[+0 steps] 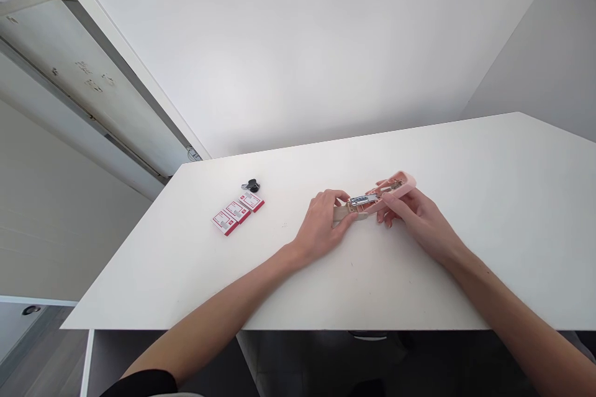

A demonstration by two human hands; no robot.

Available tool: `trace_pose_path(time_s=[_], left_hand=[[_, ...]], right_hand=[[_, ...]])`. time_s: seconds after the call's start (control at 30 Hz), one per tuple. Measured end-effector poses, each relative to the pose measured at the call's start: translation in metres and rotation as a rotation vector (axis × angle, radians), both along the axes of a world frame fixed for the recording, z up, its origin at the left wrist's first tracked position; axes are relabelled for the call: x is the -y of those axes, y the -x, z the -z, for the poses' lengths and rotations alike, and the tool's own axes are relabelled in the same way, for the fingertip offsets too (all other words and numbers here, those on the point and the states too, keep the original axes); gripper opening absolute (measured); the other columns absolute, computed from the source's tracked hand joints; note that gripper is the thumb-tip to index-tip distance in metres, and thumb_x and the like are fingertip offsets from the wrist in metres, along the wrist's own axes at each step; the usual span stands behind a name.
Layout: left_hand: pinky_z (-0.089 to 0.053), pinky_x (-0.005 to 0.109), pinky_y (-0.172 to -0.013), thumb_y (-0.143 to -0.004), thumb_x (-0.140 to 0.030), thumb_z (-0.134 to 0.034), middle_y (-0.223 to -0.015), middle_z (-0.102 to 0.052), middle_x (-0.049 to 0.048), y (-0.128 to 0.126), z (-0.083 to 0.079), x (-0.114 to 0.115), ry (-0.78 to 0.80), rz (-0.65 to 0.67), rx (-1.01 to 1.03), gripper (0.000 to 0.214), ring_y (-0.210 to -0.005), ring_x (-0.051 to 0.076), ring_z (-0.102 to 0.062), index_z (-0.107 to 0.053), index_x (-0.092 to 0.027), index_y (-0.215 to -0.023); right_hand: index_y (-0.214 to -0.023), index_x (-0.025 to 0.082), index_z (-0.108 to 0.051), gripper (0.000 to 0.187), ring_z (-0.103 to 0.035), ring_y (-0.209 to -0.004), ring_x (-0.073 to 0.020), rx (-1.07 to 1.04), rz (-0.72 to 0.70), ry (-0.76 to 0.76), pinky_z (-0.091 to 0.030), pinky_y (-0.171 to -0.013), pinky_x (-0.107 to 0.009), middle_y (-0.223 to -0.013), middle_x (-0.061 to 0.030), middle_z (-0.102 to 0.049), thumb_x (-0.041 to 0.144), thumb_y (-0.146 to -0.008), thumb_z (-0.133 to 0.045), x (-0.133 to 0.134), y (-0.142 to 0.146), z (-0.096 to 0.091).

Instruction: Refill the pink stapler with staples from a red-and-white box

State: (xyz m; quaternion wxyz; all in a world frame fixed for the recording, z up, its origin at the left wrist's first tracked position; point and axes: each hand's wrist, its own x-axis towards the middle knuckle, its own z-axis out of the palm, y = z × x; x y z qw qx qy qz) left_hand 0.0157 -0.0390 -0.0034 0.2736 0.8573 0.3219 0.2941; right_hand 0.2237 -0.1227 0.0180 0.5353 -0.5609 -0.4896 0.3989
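Stapler of pink and beige plastic with silver metal inside (363, 200): opened out, held over the white flat tabletop (316, 298). Left hand (319, 226) closed on the beige end; right hand (421, 220) grips the pink end. Hands apart, the metal section between them. Left of both: three white-and-red flat rectangular packs (238, 211) in a diagonal row, a small black-and-silver object (252, 185) just beyond, type unclear.

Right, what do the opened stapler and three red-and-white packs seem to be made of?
The pink stapler shell looks like plastic, smooth and softly shiny. Its inner strip seems metal: silvery, with bright glints. The packs are probably printed card, with flat faces and straight edges, though too small to be certain.
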Motion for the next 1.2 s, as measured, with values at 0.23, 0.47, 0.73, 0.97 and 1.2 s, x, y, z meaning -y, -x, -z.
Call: trace_pose_path(time_s=[0.23, 0.47, 0.73, 0.97, 1.2], left_hand=[[-0.039, 0.048, -0.112, -0.103, -0.037, -0.063, -0.123, -0.071, 0.0024, 0.001, -0.003, 0.002, -0.055, -0.019, -0.099, 0.022, -0.118, 0.024, -0.061, -0.054, -0.027, -0.12], [-0.035, 0.047, -0.115, -0.101, -0.033, -0.065, -0.12, -0.073, 0.0007, 0.001, -0.006, 0.004, -0.067, -0.036, -0.126, 0.02, -0.115, 0.023, -0.062, -0.056, -0.027, -0.118], [-0.036, 0.048, -0.114, -0.101, -0.034, -0.065, -0.121, -0.073, 0.0021, 0.002, -0.003, 0.001, -0.154, -0.061, -0.074, 0.02, -0.12, 0.025, -0.061, -0.058, -0.027, -0.118], [-0.039, 0.047, -0.11, -0.101, -0.034, -0.064, -0.121, -0.073, 0.0037, 0.001, -0.004, 0.002, -0.167, -0.082, -0.02, 0.018, -0.119, 0.025, -0.061, -0.059, -0.026, -0.117], [-0.04, 0.043, -0.108, -0.103, -0.032, -0.06, -0.116, -0.072, 0.0034, -0.001, -0.009, 0.003, -0.185, -0.113, 0.041, 0.012, -0.112, 0.023, -0.062, -0.058, -0.025, -0.114]], right_hand=[[-0.116, 0.027, -0.063, 0.045, -0.061, -0.063, -0.0181, -0.036, 0.266, 0.027, -0.053, -0.064, -0.038, -0.102, -0.0062, -0.077, 0.065, -0.094, -0.067, -0.006, -0.004, 0.011], [-0.122, 0.029, -0.059, 0.038, -0.063, -0.063, -0.0205, 0.058, 0.44, 0.075, -0.055, -0.064, -0.04, -0.096, -0.0041, -0.077, 0.054, -0.094, -0.065, -0.007, -0.01, 0.023], [-0.115, 0.027, -0.067, 0.029, -0.067, -0.084, -0.029, 0.305, 0.532, 0.142, -0.051, -0.071, -0.043, -0.101, -0.01, -0.076, 0.044, -0.093, -0.06, -0.006, -0.011, 0.024], [-0.111, 0.026, -0.065, 0.023, -0.068, -0.098, -0.0328, 0.327, 0.519, 0.101, -0.05, -0.08, -0.047, -0.107, -0.0114, -0.077, 0.038, -0.094, -0.056, -0.008, -0.011, 0.031], [-0.112, 0.026, -0.063, 0.023, -0.061, -0.121, -0.0338, 0.383, 0.51, 0.122, -0.047, -0.095, -0.05, -0.116, -0.0093, -0.076, 0.03, -0.094, -0.05, -0.01, -0.012, 0.035]])
